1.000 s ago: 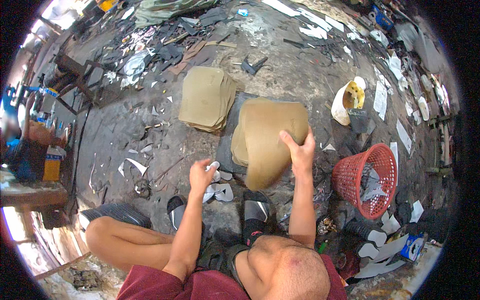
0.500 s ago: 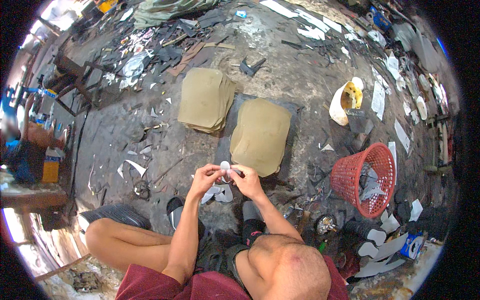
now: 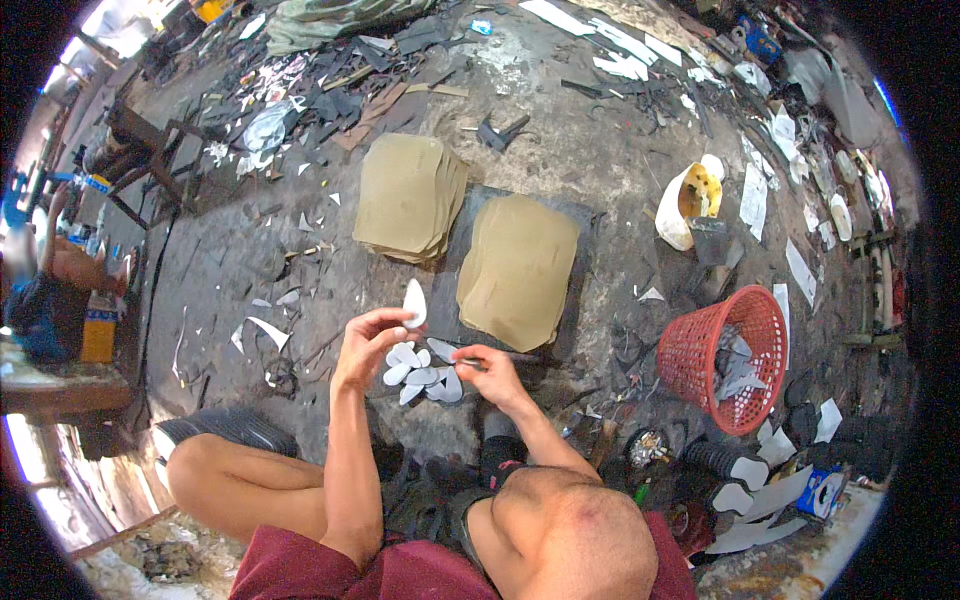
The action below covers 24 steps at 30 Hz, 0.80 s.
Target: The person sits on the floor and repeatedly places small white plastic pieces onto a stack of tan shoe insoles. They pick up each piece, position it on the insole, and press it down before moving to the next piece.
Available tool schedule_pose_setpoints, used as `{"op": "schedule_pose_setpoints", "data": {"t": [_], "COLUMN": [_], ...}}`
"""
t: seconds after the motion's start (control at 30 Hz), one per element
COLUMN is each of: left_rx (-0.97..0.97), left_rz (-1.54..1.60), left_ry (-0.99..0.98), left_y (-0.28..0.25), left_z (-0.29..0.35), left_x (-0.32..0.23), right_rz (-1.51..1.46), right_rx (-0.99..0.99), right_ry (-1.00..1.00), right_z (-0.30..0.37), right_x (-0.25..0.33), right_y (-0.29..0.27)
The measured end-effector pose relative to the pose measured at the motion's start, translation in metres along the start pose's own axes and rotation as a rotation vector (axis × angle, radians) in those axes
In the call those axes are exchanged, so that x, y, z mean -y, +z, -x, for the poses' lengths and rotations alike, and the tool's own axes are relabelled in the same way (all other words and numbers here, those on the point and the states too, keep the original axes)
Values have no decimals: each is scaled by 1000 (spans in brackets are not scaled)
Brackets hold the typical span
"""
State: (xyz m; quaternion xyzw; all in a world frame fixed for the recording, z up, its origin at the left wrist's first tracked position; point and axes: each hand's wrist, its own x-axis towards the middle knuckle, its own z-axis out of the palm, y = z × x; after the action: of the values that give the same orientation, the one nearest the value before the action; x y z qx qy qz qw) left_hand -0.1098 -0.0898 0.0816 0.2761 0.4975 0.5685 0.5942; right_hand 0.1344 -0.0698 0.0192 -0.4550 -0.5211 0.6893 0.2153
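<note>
1. Fingers of the left hand are pinching a white oval piece, holding it up; the hands are no longer meeting over one piece and are now working apart.
2. Right hand is hanging by a pale grey piece; whether its fingers are pinching or merely touching it, I cannot tell.
3. Loose white pieces are lying clustered on the floor between the hands; the nearer tan sheet stack is now lying untouched, leaving both hands to the small pieces.

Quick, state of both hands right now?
Left hand: closed, pinching a white oval piece.
Right hand: fingers closed on a small dark item, too small to identify.
</note>
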Motion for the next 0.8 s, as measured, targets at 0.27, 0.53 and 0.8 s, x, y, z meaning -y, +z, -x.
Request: {"op": "schedule_pose_setpoints", "data": {"t": [0.27,0.53,0.8], "left_rx": [-276,82,111], "left_rz": [-16,-960,-1345], "left_ry": [25,321,646], "left_y": [44,103,90], "left_z": [-39,-87,-77], "left_x": [52,89,107], "right_rz": [1219,701,1124], "right_rx": [-493,-739,-462], "right_ry": [-497,-509,-671], "right_z": [-21,-5,-14], "right_x": [27,113,52], "right_y": [-41,-120,-92]}}
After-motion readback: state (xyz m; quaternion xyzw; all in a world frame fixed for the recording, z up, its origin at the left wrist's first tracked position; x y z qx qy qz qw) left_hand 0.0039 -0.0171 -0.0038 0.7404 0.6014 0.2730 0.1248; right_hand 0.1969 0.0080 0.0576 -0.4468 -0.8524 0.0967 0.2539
